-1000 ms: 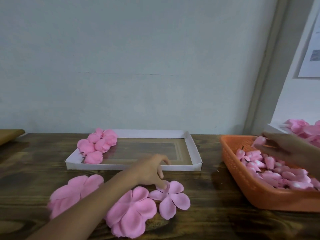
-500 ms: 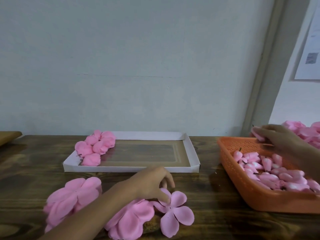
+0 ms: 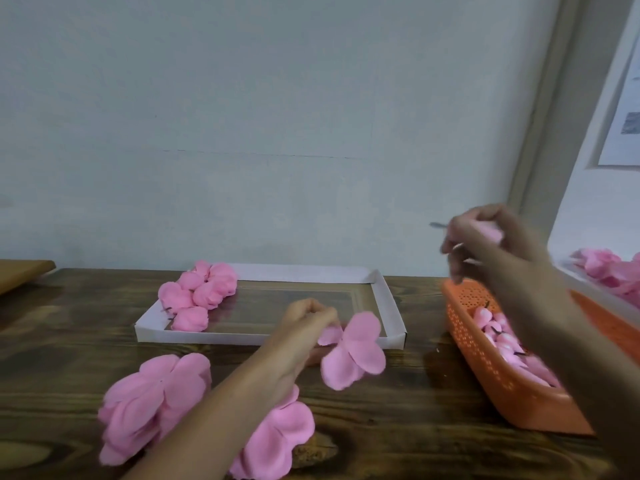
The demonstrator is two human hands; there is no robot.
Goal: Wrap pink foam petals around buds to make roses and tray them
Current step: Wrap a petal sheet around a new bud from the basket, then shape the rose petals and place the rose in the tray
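My left hand point(image 3: 304, 318) pinches a pink foam petal piece point(image 3: 353, 351) and holds it lifted just in front of the white tray point(image 3: 391, 306). Raised above the orange basket point(image 3: 485, 372), my right hand point(image 3: 485, 244) is closed on a pink bud point(image 3: 490, 232) whose thin stem points left. Several finished pink roses point(image 3: 199, 294) lie in the tray's left end. Two piles of flat petal pieces rest on the table near me, a left pile point(image 3: 156, 400) and a pile point(image 3: 277, 438) partly under my left forearm. More buds point(image 3: 502, 337) fill the basket.
The dark wooden table point(image 3: 398, 427) ends at a pale wall. A white container with more pink foam pieces point(image 3: 602, 268) sits at the far right behind the basket. A brown board point(image 3: 20, 271) juts in at the far left.
My left hand lifted one petal piece off the table and moved it up and right. My right hand rose out of the basket with a bud.
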